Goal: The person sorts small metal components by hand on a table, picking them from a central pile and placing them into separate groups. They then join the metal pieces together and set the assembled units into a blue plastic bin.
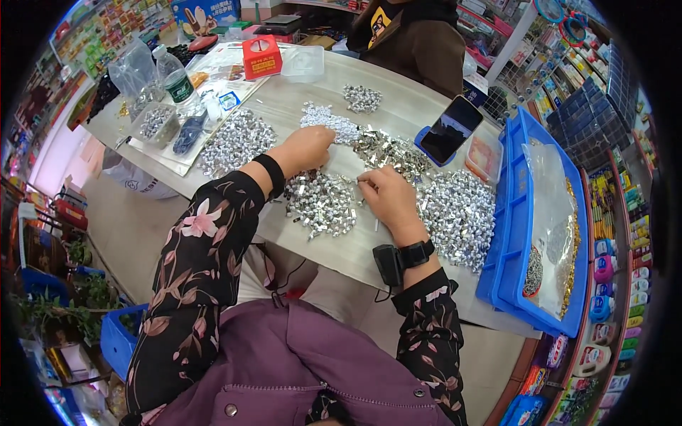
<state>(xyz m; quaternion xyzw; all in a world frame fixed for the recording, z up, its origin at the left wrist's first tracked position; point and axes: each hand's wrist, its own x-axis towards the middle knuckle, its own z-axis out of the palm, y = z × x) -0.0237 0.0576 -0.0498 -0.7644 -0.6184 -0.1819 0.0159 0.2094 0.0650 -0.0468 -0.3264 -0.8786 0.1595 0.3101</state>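
My left hand (pixel 307 148) reaches over the table with its fingers curled together at the edge of a heap of small white pieces (pixel 334 126). Whatever its fingertips hold is too small to name. Lower and to the right, my right hand (pixel 391 197) has thumb and forefinger pinched between two heaps; any piece in them cannot be made out. Below my left wrist lies a heap of small silvery metal pieces (pixel 321 206). A darker metal heap (pixel 392 154) sits just beyond my right hand, and a larger silver-white heap (pixel 458 216) spreads to its right.
More small pieces lie in a left heap (pixel 238 144) and a small far heap (pixel 364 99). A propped phone (pixel 451 129), a blue crate (pixel 508 248), a red box (pixel 261 57) and a water bottle (pixel 175 78) surround the work area. Another person (pixel 426 42) is across the table.
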